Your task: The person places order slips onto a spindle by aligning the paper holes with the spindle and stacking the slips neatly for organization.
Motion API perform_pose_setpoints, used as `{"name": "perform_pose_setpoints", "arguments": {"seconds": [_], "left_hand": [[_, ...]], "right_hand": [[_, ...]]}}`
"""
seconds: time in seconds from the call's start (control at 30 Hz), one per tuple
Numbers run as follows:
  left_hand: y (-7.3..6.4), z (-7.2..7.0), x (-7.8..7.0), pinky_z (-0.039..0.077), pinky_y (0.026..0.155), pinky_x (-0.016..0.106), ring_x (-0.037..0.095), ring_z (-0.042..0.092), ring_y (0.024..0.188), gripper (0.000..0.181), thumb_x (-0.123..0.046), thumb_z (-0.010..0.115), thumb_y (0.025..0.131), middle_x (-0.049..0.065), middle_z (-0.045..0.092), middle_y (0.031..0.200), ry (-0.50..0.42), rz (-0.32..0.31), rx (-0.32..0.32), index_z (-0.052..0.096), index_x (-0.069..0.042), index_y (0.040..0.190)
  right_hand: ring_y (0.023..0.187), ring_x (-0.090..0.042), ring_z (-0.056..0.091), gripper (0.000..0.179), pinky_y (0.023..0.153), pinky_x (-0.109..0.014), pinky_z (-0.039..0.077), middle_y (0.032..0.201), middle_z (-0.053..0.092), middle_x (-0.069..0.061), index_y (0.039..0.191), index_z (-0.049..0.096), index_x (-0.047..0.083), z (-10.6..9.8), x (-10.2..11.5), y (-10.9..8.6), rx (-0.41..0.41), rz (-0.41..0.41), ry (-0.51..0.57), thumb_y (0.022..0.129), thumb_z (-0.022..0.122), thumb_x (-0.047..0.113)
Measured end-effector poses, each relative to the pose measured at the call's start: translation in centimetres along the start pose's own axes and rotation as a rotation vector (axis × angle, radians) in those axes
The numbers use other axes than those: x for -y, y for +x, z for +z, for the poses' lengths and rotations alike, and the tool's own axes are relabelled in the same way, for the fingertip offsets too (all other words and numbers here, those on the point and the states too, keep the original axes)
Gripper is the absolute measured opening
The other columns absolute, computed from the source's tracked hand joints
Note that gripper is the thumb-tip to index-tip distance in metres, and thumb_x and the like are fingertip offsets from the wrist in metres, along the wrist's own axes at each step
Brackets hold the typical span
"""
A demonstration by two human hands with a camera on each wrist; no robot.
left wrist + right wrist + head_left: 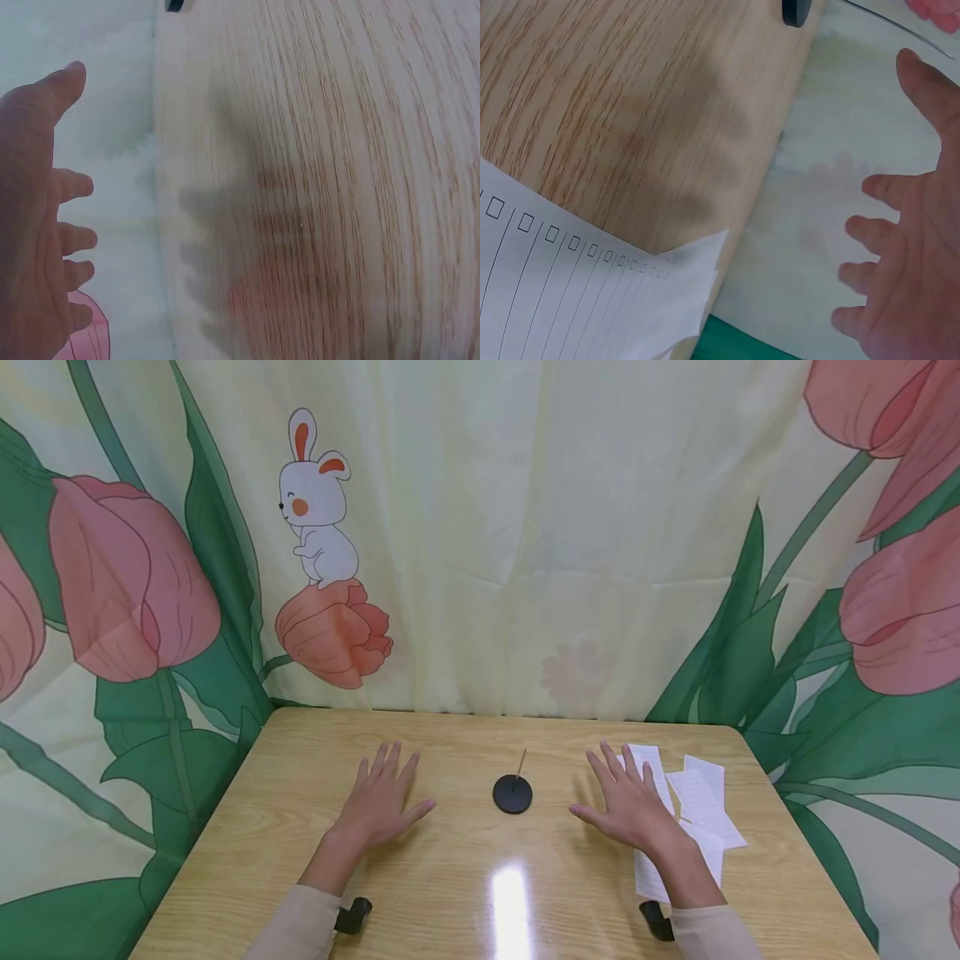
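A wood-grain table (457, 843) stands before me against a hanging curtain (465, 543), its printed tulips (135, 581) at both sides of the frame, its rabbit (318, 527) upper left: a screened-off tabletop workspace, home or studio unclear.

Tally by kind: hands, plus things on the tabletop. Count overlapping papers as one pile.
Hands (left hand, right hand): 2
Black round base with thin stick: 1
Paper pile: 1
Total: 4

Wooden table (442, 877), tulip-print curtain (480, 535), printed white rabbit (324, 518)
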State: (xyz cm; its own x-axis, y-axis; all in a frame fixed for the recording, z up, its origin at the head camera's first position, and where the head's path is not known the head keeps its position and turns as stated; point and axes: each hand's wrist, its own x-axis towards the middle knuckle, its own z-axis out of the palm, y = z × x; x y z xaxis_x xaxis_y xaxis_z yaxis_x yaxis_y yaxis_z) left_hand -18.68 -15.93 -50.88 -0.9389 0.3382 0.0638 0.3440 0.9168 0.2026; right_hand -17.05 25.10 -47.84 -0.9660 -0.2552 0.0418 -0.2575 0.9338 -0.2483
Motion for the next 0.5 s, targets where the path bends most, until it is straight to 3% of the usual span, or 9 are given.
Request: {"name": "perform_pose_setpoints", "arguments": {"seconds": [0.33,0.5], "left_hand": [[-0.29,0.02,-0.02,0.018,0.121,0.068,0.046,0.019,0.156,0.087,-0.065,0.055,0.098,0.026,0.024,0.167,0.002,0.021,-0.045,0.035,-0.008,0.161],[-0.08,-0.43,-0.21,0.016,0.122,0.068,0.045,0.016,0.157,0.088,-0.066,0.054,0.097,0.025,0.021,0.169,0.014,0.024,-0.030,0.033,-0.010,0.162]], "right_hand": [[0.154,-0.054,0.014,0.094,0.115,-0.078,0.012,0.168,0.023,-0.024,0.160,0.035,0.006,0.08,-0.06,-0.12,-0.017,-0.023,-0.004,0.092,0.066,0.062],[0.154,-0.053,0.016,0.092,0.116,-0.077,0.013,0.168,0.023,-0.024,0.161,0.034,0.007,0.00,-0.34,-0.20,-0.030,-0.033,-0.004,0.093,0.068,0.058]]}}
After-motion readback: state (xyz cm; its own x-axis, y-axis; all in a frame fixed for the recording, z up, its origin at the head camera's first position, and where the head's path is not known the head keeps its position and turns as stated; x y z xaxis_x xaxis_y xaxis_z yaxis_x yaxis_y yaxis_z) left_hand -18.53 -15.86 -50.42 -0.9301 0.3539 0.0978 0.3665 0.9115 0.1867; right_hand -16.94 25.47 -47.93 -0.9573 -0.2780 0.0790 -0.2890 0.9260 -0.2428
